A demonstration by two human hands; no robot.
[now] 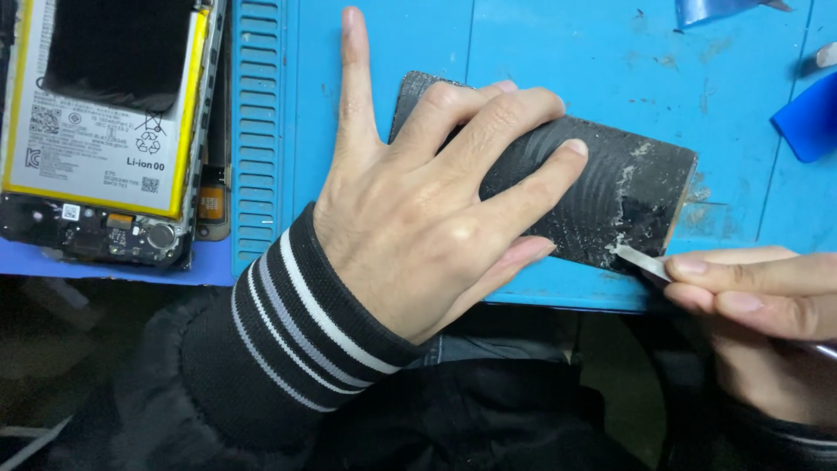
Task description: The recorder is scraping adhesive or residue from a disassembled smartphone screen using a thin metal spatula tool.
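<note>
My left hand (pixel 427 201) lies flat with spread fingers on a black phone panel (pixel 628 187), pressing it onto the blue work mat (pixel 558 44). The panel's surface shows swirled marks and whitish residue near its right end. My right hand (pixel 754 292) pinches a thin metal blade (pixel 639 260), whose tip touches the panel's lower right corner beside the residue. Part of the panel is hidden under my left fingers.
An opened phone body (pixel 105 122) with a yellow-edged battery and exposed circuit board lies at the upper left. A ribbed strip of the mat (pixel 257 131) runs beside it. A blue plastic pick (pixel 806 122) sits at the right edge, blue film (pixel 715 9) at the top.
</note>
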